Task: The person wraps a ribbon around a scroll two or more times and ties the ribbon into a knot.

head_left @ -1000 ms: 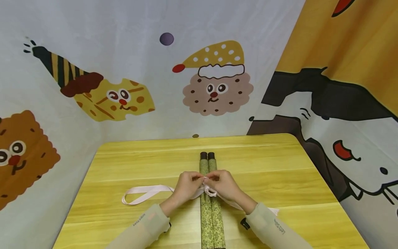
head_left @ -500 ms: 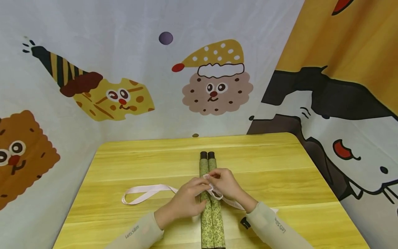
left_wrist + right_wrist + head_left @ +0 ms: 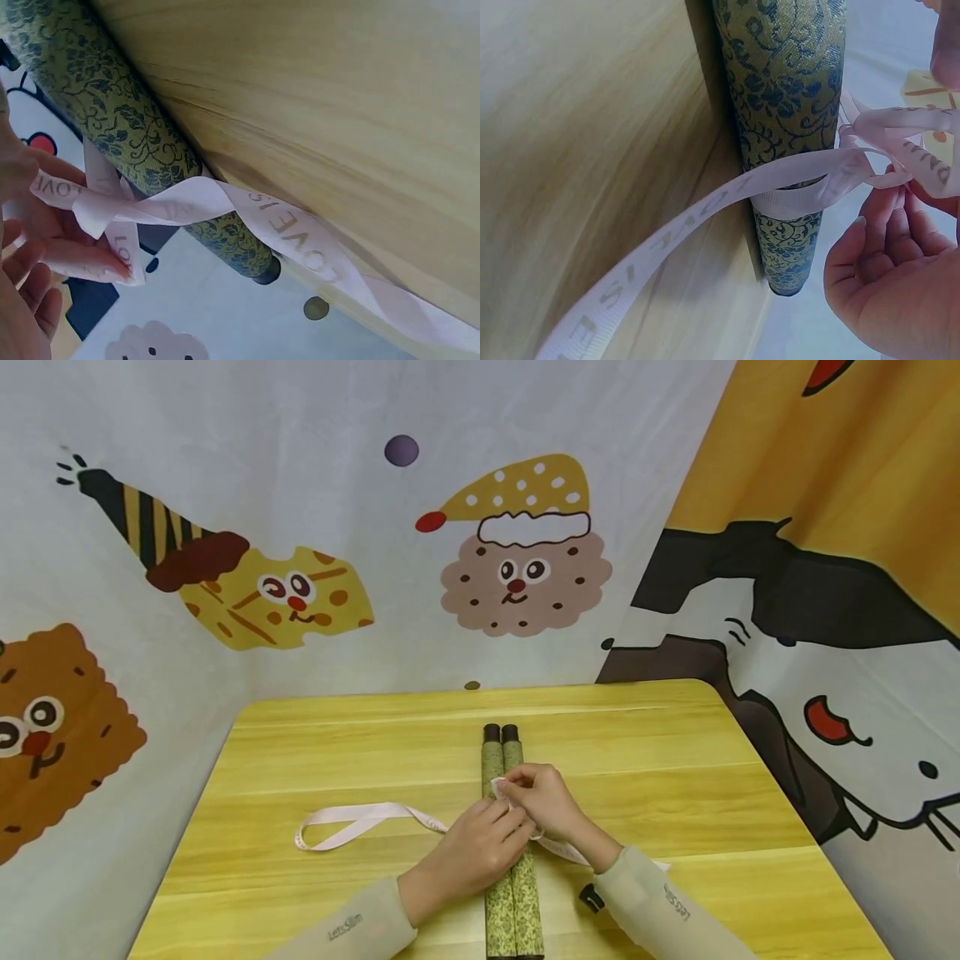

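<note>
Two green brocade rolls with dark end knobs, like a rolled-up scroll, lie side by side on the table. A pale pink ribbon printed with words passes round them, forming loops on top. My right hand pinches the ribbon above the rolls; its other fingers are curled in the right wrist view. My left hand is over the rolls with bent fingers at a ribbon loop, covering much of the loops in the head view. Its exact grip is partly hidden.
The wood-grain table has rounded far corners. One long ribbon tail lies in a loop on its left; another runs out under the right forearm. A cartoon-printed curtain hangs just behind the table.
My left hand has let go beside the right fingertips, moved over the rolls and reached across to the ribbon loop. The right hand keeps its pinch near the same spot.
</note>
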Motion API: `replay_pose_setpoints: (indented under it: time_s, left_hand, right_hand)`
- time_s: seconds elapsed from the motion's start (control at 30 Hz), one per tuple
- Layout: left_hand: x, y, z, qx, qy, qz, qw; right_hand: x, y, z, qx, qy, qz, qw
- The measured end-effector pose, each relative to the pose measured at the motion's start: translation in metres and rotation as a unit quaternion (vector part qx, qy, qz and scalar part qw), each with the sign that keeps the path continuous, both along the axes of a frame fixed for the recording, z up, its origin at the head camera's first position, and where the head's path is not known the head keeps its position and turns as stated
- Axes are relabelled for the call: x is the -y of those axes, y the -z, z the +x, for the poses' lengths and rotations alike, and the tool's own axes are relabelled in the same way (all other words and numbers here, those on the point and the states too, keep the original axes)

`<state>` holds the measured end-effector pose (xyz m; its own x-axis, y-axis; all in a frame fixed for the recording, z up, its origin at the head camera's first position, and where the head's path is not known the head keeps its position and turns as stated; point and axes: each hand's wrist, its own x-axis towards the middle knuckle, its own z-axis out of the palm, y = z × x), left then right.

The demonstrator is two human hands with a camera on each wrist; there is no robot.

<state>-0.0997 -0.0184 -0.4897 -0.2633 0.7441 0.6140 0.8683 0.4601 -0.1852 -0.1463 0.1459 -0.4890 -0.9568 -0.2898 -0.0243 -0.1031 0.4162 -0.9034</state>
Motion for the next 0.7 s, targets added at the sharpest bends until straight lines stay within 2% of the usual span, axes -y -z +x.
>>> replay_pose_setpoints:
  time_s: [0.07, 0.13, 0.27, 0.37, 0.5, 0.6, 0.7]
  left_hand:
    - [-0.003, 0.001, 0.000, -0.018, 0.002, -0.018, 0.9997]
    - [-0.005, 0.002, 0.000, -0.021, 0.003, -0.042, 0.9989]
    - [-0.006, 0.008, 0.001, 0.002, 0.006, -0.086, 0.9963]
    - [-0.006, 0.011, 0.003, 0.020, 0.004, -0.095, 0.9953]
    - [-0.006, 0.014, 0.007, 0.051, -0.007, -0.072, 0.9961]
    - [-0.003, 0.015, 0.010, 0.102, -0.010, -0.035, 0.9941]
    - [0.001, 0.016, 0.012, 0.156, -0.010, 0.002, 0.9877]
  right_hand:
    - [0.000, 0.000, 0.000, 0.000, 0.001, -0.004, 1.000]
    - [0.000, 0.000, 0.000, 0.004, 0.002, -0.008, 1.000]
    - [0.001, 0.001, 0.000, 0.005, 0.004, -0.009, 1.000]
    - [0.001, 0.001, 0.000, 0.003, 0.008, -0.007, 1.000]
    - [0.000, 0.004, -0.001, 0.019, 0.013, -0.023, 0.999]
    - [-0.002, 0.005, -0.001, 0.027, 0.015, -0.035, 0.999]
    - [-0.003, 0.005, -0.002, 0.023, 0.017, -0.035, 0.999]
